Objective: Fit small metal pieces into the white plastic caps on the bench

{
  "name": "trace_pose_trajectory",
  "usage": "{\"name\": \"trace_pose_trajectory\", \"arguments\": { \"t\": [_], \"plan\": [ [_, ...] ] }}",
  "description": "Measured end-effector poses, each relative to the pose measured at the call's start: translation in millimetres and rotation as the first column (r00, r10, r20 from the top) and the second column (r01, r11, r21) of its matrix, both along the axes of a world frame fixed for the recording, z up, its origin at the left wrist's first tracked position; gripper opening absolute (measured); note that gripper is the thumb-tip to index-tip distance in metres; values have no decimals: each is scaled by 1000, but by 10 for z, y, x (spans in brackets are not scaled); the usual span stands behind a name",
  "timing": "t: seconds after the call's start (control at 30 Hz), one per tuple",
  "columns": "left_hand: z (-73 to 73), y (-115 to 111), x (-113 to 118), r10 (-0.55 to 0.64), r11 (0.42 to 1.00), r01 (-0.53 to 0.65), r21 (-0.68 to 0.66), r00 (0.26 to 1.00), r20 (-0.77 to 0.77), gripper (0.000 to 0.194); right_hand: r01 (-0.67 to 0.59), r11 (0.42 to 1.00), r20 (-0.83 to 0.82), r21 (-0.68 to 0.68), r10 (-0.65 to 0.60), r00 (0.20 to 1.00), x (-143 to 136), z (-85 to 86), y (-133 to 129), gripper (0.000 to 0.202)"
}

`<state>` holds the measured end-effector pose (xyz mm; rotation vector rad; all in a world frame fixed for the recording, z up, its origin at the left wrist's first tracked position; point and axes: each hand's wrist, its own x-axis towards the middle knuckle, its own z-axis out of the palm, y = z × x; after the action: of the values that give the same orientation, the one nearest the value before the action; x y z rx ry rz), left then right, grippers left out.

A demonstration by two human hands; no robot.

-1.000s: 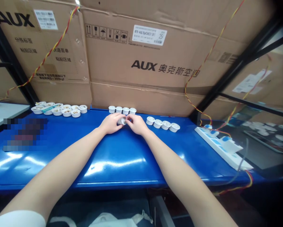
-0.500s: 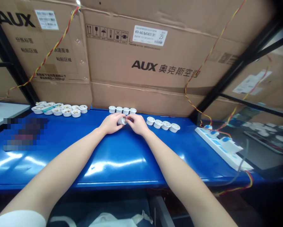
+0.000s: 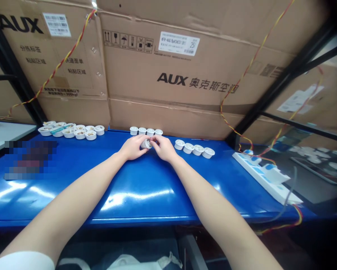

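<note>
My left hand (image 3: 133,147) is wrapped round a small white round cup (image 3: 147,143), tilted with its top toward my right hand. The thumb and fingers of my right hand (image 3: 161,145) are pinched together at the cup's right rim; whatever is between them is too small to make out. Behind my hands stands a row of several white cups (image 3: 142,131). Another row of white cups (image 3: 198,150) sits to the right of my right hand. At the far left, several white cups (image 3: 68,132) with small brownish contents are grouped, a teal object (image 3: 57,129) lying across some.
Cardboard boxes (image 3: 168,105) stand behind the blue table (image 3: 146,202). A white power strip (image 3: 265,176) with plugs lies at the right edge, with red and yellow wires. Black metal posts rise at both sides. A blurred patch covers something at left.
</note>
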<state>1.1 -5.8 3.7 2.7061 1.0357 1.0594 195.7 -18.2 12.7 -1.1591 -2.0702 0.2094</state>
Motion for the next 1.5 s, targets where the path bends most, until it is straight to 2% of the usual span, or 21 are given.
{"name": "trace_pose_trajectory", "arguments": {
  "t": [0.37,0.57,0.97,1.5],
  "plan": [
    [-38,25,-7,-28,998,22,-65,995,-97,42,-18,1000,16,-11,18,1000,4,15,-19,13],
    [-29,23,-9,-20,998,18,-59,999,-33,42,-16,1000,25,-18,17,1000,6,21,-19,13],
    [-49,32,-8,-43,999,44,-16,997,67,51,-21,1000,-79,19,22,997,9,2,15,13],
    [-57,44,-13,-49,998,51,-26,996,74,51,-43,999,-70,25,45,997,15,22,4,11]
  ]
}}
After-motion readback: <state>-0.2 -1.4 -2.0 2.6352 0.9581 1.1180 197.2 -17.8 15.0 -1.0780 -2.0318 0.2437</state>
